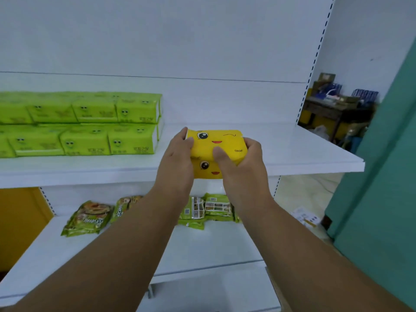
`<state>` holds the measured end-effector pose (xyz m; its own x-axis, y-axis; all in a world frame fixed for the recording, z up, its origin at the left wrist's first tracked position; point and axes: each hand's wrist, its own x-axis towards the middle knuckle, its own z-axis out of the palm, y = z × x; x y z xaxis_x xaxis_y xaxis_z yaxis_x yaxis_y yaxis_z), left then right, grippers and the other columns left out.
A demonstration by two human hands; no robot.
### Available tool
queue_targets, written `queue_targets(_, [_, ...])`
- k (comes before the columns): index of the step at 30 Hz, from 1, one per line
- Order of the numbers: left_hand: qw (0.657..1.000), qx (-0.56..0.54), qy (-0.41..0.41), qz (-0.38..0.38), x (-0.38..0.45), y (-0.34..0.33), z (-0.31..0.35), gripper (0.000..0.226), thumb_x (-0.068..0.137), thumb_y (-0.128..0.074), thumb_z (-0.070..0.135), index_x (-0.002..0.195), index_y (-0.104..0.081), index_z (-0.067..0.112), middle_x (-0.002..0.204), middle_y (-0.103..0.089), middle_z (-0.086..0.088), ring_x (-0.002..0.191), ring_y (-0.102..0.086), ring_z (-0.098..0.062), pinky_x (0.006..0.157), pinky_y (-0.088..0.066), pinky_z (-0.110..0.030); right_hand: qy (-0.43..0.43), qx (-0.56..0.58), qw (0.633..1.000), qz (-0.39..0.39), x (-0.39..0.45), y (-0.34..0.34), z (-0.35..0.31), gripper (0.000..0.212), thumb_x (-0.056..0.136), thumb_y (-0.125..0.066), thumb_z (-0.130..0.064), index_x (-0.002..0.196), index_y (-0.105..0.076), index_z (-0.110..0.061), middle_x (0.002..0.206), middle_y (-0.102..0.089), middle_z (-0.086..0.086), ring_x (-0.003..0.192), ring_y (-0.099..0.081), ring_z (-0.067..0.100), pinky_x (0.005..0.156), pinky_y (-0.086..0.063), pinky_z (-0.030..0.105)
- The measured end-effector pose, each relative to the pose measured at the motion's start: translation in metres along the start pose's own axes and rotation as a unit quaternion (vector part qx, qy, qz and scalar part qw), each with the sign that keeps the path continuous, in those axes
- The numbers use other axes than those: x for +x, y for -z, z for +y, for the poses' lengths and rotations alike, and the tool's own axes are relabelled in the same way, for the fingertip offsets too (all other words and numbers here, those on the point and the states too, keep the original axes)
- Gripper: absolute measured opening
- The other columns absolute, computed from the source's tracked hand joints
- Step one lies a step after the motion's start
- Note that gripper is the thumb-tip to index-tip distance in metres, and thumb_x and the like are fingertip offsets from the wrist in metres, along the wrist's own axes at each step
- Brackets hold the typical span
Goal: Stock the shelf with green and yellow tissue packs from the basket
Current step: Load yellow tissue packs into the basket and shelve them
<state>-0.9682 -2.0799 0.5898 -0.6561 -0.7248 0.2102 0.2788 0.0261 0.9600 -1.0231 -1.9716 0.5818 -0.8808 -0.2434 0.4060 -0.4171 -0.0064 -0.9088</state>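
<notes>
- Two yellow tissue packs [216, 152], stacked one on the other, each printed with a cartoon face; held between both hands at the front edge of the upper shelf [304, 152].
- The top pack sits over the shelf board; the lower pack's face shows in front of the shelf lip. Whether either pack rests on the board cannot be told.
- Left hand [177, 156] grips the left end of the stack, fingers curled round the far side, thumb on the near face.
- Right hand [240, 158] grips the right end, thumb pressed across the front of the top pack, fingers wrapped over the right side.
- Both forearms reach in from the bottom of the view, bare.
- Green tissue packs [90, 124] already on the same shelf, to the left of the yellow ones and apart from them: two tiers, several packs across, small faces printed on the fronts. The row runs off the left edge of the view.
- Right part of the upper shelf, beyond the hands, is bare white board.
- Lower shelf [202, 248]: green snack bags [89, 218] lying flat at the left, more green packets [209, 209] partly hidden behind the arms.
- Background right: a cluttered dark table [333, 106] past the shelf upright, and a teal panel [387, 176] along the right edge.
</notes>
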Motion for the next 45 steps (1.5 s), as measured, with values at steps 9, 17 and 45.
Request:
queue_targets(9, [0.991, 0.012, 0.047, -0.126, 0.084, -0.003, -0.001, 0.085, 0.065, -0.074, 0.044, 0.144, -0.044, 0.038, 0.143, -0.052, 0.009, 0.13, -0.051, -0.014, 0.111, -0.038, -0.037, 0.02, -0.07, 0.994, -0.082, 0.092, -0.018, 0.022, 0.074, 0.069, -0.081, -0.053, 0.124, -0.034, -0.037, 0.094, -0.052, -0.025, 0.076, -0.058, -0.008, 0.055, -0.041, 0.011])
queue_targets(17, [0.897, 0.436, 0.003, -0.076, 0.182, -0.02, -0.021, 0.073, 0.089, -0.07, 0.025, 0.152, -0.034, 0.019, 0.151, -0.043, -0.005, 0.135, -0.043, -0.025, 0.108, -0.039, -0.037, 0.055, -0.24, 0.948, -0.2, 0.21, -0.041, 0.065, 0.067, 0.078, -0.076, -0.041, 0.129, -0.039, -0.016, 0.107, -0.059, 0.0, 0.088, -0.058, 0.019, 0.073, -0.052, 0.035])
queue_targets(45, [0.888, 0.456, 0.033, 0.053, 0.315, -0.058, -0.081, 0.037, 0.088, -0.056, 0.009, 0.125, -0.057, 0.012, 0.117, -0.065, -0.012, 0.104, -0.061, -0.029, 0.083, -0.051, -0.035, 0.077, -0.298, 0.923, -0.23, 0.334, -0.122, 0.148, 0.045, 0.087, -0.066, -0.026, 0.126, -0.049, -0.009, 0.121, -0.061, 0.011, 0.112, -0.056, 0.029, 0.074, -0.031, 0.024])
